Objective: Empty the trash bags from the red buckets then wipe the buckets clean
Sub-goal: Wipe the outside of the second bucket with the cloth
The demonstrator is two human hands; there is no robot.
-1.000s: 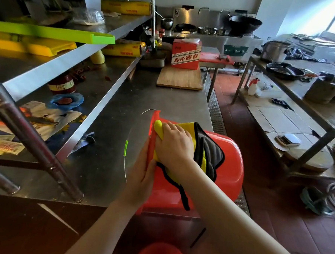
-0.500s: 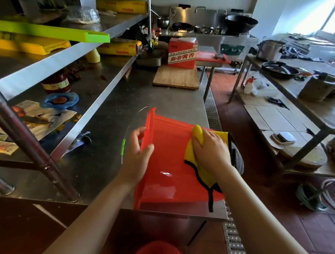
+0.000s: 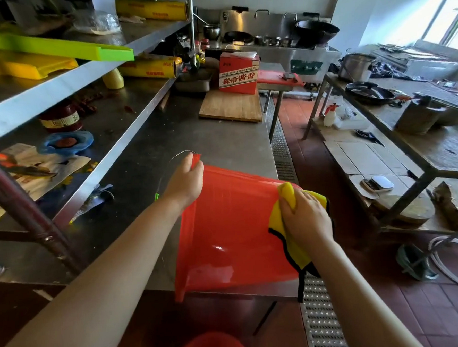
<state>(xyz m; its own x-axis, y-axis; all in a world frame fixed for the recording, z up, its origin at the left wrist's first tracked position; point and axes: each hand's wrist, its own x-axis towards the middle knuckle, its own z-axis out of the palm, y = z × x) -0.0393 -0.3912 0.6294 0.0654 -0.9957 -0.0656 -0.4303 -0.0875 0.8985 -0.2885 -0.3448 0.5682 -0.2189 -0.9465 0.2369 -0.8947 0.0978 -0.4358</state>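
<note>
Sideways, glossy red bucket (image 3: 225, 227); right hand (image 3: 305, 219) presses plush yellow cloth (image 3: 276, 221).

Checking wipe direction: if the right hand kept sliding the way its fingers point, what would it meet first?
The right hand points up and slightly left, so more red bucket wall under the yellow cloth, then probably bare steel counter; depth is unclear.

The one text that reads clearly is the white band on the red carton (image 3: 239, 73) standing far along the steel surface (image 3: 183, 138): large red characters 森帝酱香. The smaller line above them, and the printing on the yellow rolls (image 3: 149, 68) and the jar (image 3: 61, 120), are too blurred to read.
</note>
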